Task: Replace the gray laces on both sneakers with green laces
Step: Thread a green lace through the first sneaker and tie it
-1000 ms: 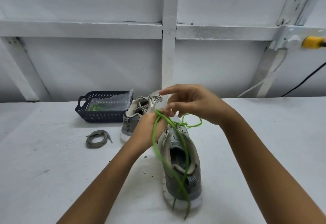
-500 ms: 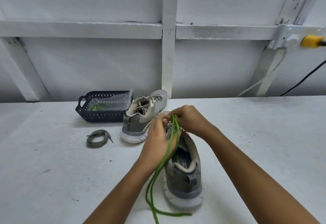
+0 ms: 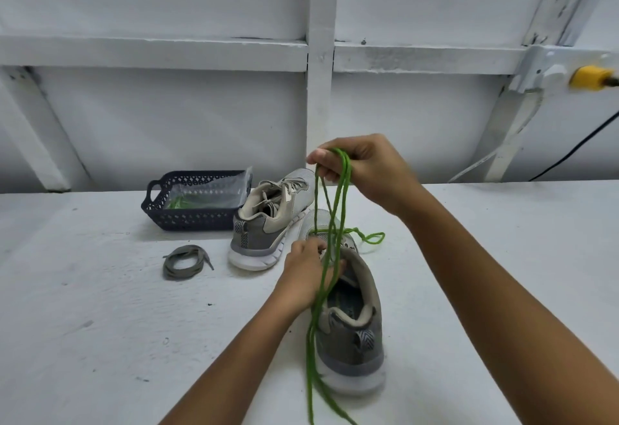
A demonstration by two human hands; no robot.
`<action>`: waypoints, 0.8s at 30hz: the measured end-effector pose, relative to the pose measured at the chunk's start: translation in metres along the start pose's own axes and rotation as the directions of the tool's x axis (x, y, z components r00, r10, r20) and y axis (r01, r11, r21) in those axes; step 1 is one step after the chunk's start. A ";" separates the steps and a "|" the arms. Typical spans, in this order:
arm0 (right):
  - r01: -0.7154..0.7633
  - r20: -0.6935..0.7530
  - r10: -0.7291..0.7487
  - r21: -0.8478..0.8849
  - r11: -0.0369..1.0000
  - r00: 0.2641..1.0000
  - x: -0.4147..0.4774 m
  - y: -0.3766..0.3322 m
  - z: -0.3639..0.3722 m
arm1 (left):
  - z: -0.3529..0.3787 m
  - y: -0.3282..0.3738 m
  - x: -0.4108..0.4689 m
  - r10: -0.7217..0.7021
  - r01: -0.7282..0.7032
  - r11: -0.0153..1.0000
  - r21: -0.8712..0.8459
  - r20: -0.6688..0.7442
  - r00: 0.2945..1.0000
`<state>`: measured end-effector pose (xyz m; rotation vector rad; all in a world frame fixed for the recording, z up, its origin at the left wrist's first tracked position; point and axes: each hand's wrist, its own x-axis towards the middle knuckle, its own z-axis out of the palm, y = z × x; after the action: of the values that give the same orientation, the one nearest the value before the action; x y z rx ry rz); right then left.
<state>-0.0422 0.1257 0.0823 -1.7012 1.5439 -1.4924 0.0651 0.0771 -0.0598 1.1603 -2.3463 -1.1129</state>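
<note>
Your right hand (image 3: 365,170) has lifted above the near sneaker (image 3: 355,341), pulling the green lace (image 3: 330,223) up | fingers pinch the strands | your left hand (image 3: 308,267) grips that sneaker's eyelet edge | gray lace (image 3: 184,257) lies coiled on the table (image 3: 100,324), left

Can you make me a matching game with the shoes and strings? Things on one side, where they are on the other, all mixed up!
Things:
1 green lace
2 gray lace
3 basket
4 near sneaker

Places:
A coiled loose on the table
B gripped at its top by the left hand
C pinched up high by the right hand
D back left, holding a plastic bag

Pairs: 1-C, 2-A, 3-D, 4-B
</note>
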 end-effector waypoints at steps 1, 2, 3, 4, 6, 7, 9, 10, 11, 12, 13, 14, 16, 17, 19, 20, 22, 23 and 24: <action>0.003 0.020 -0.003 0.022 1.000 1.000 -0.003 0.000 0.001 | 0.000 0.000 0.000 0.004 -0.004 1.000 -0.016 -0.012 1.000; 0.002 0.032 -0.004 0.045 0.999 0.999 -0.005 0.001 0.003 | 0.000 0.000 -0.001 0.002 -0.002 1.000 -0.008 -0.014 1.000; -0.001 0.037 -0.001 0.062 0.998 0.999 -0.008 0.003 0.004 | 0.000 0.000 0.000 0.006 -0.006 1.000 0.017 -0.011 1.000; -0.008 0.046 0.005 0.075 0.997 0.999 -0.010 0.004 0.004 | -0.002 0.003 -0.001 0.008 -0.007 0.999 0.039 -0.006 1.000; -0.024 0.102 0.017 0.066 0.998 0.995 -0.013 0.004 0.001 | -0.009 0.007 -0.001 0.016 -0.018 0.998 -0.068 -0.031 0.999; -0.031 0.154 0.024 0.041 0.999 0.988 -0.015 0.002 -0.001 | -0.013 0.010 -0.001 0.009 -0.018 0.986 -0.169 -0.056 0.998; -0.047 0.278 0.044 0.004 0.999 0.960 -0.019 0.000 -0.006 | -0.024 0.018 -0.004 0.058 -0.088 0.962 -0.259 -0.119 0.991; -0.052 0.333 0.050 -0.003 0.999 0.941 -0.021 -0.001 -0.007 | -0.031 0.022 -0.006 0.109 -0.141 0.963 -0.231 -0.146 0.983; -0.053 0.377 0.051 -0.006 0.999 0.925 -0.023 -0.002 -0.009 | -0.036 0.024 -0.007 0.157 -0.192 0.955 -0.224 -0.166 0.973; -0.059 0.400 0.057 -0.008 0.998 0.915 -0.025 -0.002 -0.011 | -0.040 0.025 -0.009 0.206 -0.242 0.948 -0.208 -0.183 0.961; -0.081 0.394 0.076 -0.004 0.997 0.916 -0.026 0.001 -0.013 | -0.045 0.027 -0.011 0.241 -0.278 0.941 -0.195 -0.193 0.951; -0.119 0.360 0.111 0.000 0.993 0.926 -0.027 0.005 -0.015 | -0.049 0.028 -0.013 0.256 -0.286 0.945 -0.160 -0.186 0.949; -0.206 0.231 0.214 -0.059 0.977 0.949 -0.029 0.019 -0.016 | -0.056 0.026 -0.016 0.295 -0.317 0.941 -0.115 -0.179 0.939; -0.232 0.168 0.257 -0.154 0.960 0.952 -0.030 0.028 -0.015 | -0.060 0.025 -0.017 0.320 -0.344 0.932 -0.116 -0.183 0.929; -0.247 0.109 0.306 -0.368 0.896 0.946 -0.034 0.048 -0.009 | -0.069 0.024 -0.021 0.374 -0.396 0.910 -0.122 -0.171 0.911; -0.242 0.118 0.319 -0.428 0.871 0.940 -0.038 0.054 -0.005 | -0.073 0.024 -0.022 0.402 -0.419 0.902 -0.107 -0.149 0.904; -0.218 0.146 0.315 -0.457 0.862 0.938 -0.044 0.060 0.007 | -0.081 0.027 -0.025 0.440 -0.444 0.894 -0.064 -0.070 0.895; -0.205 0.140 0.297 -0.455 0.866 0.944 -0.046 0.061 0.012 | -0.084 0.030 -0.026 0.452 -0.453 0.890 -0.055 -0.021 0.892; -0.191 0.122 0.274 -0.456 0.869 0.954 -0.049 0.060 0.016 | -0.087 0.032 -0.026 0.461 -0.459 0.887 -0.049 0.027 0.887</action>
<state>-0.0471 0.1448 0.0063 -1.7412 2.0079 -0.8786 0.1120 0.0652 0.0231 0.5182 -2.4306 -1.0056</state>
